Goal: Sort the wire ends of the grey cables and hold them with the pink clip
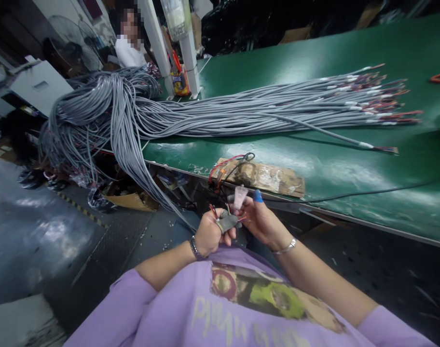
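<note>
My left hand point(209, 234) is closed around the end of a grey cable, and thin coloured wires point(213, 210) stick out by its fingers. A grey covering point(227, 222) shows at its thumb. My right hand point(265, 222) is just to the right, its fingers curled near the tips of red and blue wires point(242, 219). Blue tape point(258, 196) wraps one of its digits. A pale pinkish piece point(240, 196) shows at its fingertips; whether it is held or wrapped on a finger I cannot tell.
A long bundle of grey cables point(220, 113) lies across the green table point(336, 171), drooping off its left end. A taped wooden board point(278, 179) with red and black leads sits at the near edge. A white post point(191, 62) and a person point(130, 50) are beyond.
</note>
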A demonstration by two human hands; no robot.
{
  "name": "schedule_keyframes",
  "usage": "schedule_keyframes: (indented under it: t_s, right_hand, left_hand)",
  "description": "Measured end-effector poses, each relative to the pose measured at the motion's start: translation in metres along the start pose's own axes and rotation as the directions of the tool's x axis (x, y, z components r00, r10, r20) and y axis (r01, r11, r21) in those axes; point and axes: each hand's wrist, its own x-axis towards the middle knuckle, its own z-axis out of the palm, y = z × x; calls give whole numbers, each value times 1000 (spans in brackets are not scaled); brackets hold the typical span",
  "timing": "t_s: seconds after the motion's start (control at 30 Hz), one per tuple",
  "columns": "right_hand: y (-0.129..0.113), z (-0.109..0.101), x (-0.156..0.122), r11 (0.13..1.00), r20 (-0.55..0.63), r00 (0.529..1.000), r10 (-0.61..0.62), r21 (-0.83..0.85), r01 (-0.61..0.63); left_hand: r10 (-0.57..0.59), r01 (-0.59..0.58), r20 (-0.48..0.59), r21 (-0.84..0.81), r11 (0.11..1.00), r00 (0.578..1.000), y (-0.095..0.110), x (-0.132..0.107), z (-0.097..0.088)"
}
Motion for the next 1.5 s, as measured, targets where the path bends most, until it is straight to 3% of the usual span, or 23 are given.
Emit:
schedule_keyframes:
  t_s: [0.13,0.3,0.53,0.7,0.9,1.5]
  right_hand:
    - [4,-3,-23,984,41,997,-65,-165,71]
    - [0,14,-40,907,-97,974,-205,-392,152]
    - [-13,24,-32,869,-21,993,-112,-488,88]
    - [-7,22,-25,849,-88,975,-202,-512,129]
    - [-3,25,-24,864,-110,971,-213,-485,134]
    - [0,23,-29,843,-116,968,-223,-522,132]
  left_hand:
    - [72,-71,-9,75,995,997,-8,-3,-6]
    - [113,-114,13,181,977,993,-7,-5,-6]
    - [144,-158,75,248,956,987,-9,-8,-7]
    - [115,-113,-19,79,990,993,-21,-1,-11]
    - [95,-100,-93,-47,994,991,-23,0,-8]
    - [74,-94,-175,-105,990,982,-13,-2,-4]
